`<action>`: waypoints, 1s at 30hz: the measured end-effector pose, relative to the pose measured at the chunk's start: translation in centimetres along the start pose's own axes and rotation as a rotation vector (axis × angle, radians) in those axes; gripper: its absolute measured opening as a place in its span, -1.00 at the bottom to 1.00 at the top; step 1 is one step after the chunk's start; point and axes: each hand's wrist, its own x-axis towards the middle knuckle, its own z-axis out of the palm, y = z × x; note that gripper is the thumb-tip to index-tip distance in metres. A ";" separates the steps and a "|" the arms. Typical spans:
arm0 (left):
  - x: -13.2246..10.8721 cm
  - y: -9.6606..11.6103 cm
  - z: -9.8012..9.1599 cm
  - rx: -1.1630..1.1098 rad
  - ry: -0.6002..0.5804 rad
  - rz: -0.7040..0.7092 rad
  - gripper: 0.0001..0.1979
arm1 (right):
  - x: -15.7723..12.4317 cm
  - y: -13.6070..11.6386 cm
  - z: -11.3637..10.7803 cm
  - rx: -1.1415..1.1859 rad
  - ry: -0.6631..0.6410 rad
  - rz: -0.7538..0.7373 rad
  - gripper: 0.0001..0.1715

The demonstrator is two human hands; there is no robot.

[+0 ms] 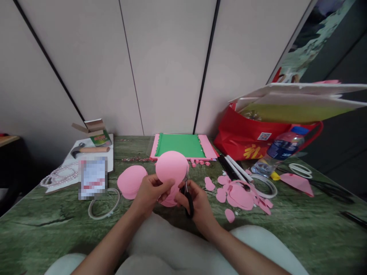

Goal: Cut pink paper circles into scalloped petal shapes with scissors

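Observation:
My left hand (153, 193) pinches a round piece of pink paper (171, 165) between thumb and fingers, holding it up above the table. In my right hand (197, 200) is a pair of scissors (188, 202) with black handles; the blades point upward along the paper's right edge. Whether the blades are apart I cannot tell. More pink paper (168, 202) shows below the held piece, partly hidden by my fingers. To the left of my left hand lies a stack of rounded pink paper pieces (132, 182).
Pink scraps (241, 195), a tape roll (265, 186), white pens (237, 168) and a water bottle (279, 151) lie on the right, before a red bag (243, 133). Behind is a green sheet (182, 145). Leftward are a hammer (91, 149), bead strings (61, 175) and another tape roll (91, 210).

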 end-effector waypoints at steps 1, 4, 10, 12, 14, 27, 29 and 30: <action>0.0 -0.1 0.0 0.015 -0.005 -0.013 -0.68 | 0.0 -0.1 0.0 0.012 0.003 -0.002 -0.54; 0.1 -0.2 -0.1 0.047 -0.018 -0.041 -0.69 | 0.2 -0.1 -0.1 0.021 0.005 -0.016 -0.52; 0.2 -0.1 -0.1 0.008 -0.025 -0.008 -0.70 | 0.3 0.1 -0.2 -0.013 0.012 -0.034 -0.52; 0.2 -0.1 -0.1 -0.015 -0.031 0.000 -0.72 | 0.2 0.1 -0.3 -0.020 0.011 -0.037 -0.52; 0.2 -0.1 -0.1 -0.033 -0.039 0.009 -0.73 | 0.2 0.1 -0.3 -0.020 0.009 -0.035 -0.53; 0.2 -0.2 -0.1 -0.018 -0.047 -0.041 -0.72 | 0.0 -0.4 0.1 0.000 -0.061 -0.044 -0.53; 0.2 -0.2 -0.1 -0.021 -0.035 -0.037 -0.71 | 0.0 -0.4 0.1 0.001 -0.058 -0.058 -0.53; 0.3 -0.2 -0.1 -0.021 -0.037 -0.035 -0.70 | 0.0 -0.4 0.1 -0.001 -0.053 -0.063 -0.53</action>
